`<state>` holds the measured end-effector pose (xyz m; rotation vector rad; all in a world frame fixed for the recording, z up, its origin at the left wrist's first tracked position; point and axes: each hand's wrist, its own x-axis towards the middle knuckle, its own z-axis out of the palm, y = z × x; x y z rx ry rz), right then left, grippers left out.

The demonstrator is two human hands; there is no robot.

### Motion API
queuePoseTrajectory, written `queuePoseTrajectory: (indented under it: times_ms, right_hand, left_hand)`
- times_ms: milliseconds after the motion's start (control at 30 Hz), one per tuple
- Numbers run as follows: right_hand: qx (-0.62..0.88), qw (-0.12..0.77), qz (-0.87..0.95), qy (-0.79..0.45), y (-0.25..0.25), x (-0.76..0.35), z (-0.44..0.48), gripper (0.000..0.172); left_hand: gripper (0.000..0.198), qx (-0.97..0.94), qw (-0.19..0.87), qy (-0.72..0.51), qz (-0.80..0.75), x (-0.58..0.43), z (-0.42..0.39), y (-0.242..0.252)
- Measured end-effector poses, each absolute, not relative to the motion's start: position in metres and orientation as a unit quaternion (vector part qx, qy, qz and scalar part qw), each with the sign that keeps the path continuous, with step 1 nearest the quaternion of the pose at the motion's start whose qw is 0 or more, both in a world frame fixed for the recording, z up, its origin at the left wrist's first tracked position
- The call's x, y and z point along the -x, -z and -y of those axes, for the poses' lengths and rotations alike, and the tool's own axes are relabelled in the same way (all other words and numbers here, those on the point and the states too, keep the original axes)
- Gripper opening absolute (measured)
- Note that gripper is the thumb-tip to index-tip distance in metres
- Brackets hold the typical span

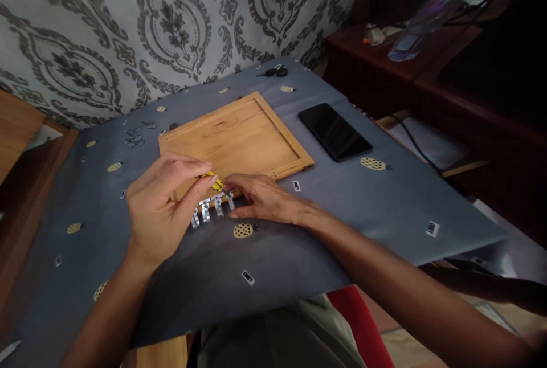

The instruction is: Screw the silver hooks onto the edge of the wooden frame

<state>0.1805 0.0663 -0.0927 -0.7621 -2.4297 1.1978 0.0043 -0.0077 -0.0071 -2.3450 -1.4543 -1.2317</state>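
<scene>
My left hand (164,200) is closed in a pinch around the yellow and black handle of a small screwdriver (217,184). Its tip points down and right to a row of silver metal hooks (205,209) along the near edge of a framed wooden board (226,134). With thumb and fingers curled, my right hand (265,200) grips the hook at the right end of the row, by the screwdriver's tip. Any screw under the tip is too small to make out. The board lies flat on the cloth-covered table.
A black phone (335,130) lies right of the board. Keys (276,70) rest near the back edge, and several metal rings (135,138) lie at the left. A patterned wall (175,20) stands behind the table (342,203). A clear bottle (423,20) is on the dark furniture at the right.
</scene>
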Motion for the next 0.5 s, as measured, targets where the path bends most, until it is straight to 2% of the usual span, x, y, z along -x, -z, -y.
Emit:
queuePoseTrajectory:
  times_ms: [267, 500]
  right_hand:
    - [0.265, 0.160, 0.852, -0.422, 0.0920, -0.1811, -0.0665, 0.052]
    - [0.266, 0.165, 0.850, -0.423, 0.0905, -0.1816, -0.0653, 0.052]
  left_hand:
    - [0.022, 0.787, 0.004, 0.413, 0.459, -0.0013, 0.0071, 0.0042]
    - [0.022, 0.766, 0.004, 0.421, 0.486, -0.0014, 0.0079, 0.0095]
